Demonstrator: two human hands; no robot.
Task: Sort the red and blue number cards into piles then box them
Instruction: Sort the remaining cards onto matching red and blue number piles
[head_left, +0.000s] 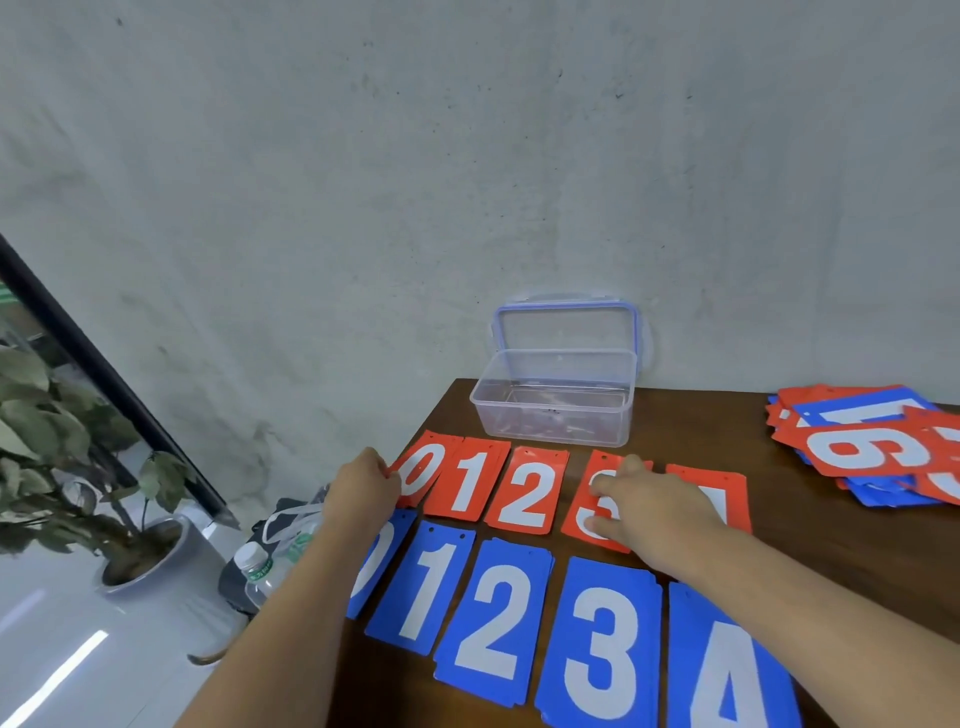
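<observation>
Red plastic 3 card (577, 512), long axis pointing away, lies under the spread right hand (649, 506); left hand (363, 486) pinches the red 0 card (415, 477) by its edge.

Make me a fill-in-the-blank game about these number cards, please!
1. The left hand holds the edge of the leftmost red card, numbered ____.
2. The right hand presses on the red card numbered ____.
3. The row of cards nearest the person is coloured ____.
Missing words: 0, 3, blue.
</observation>
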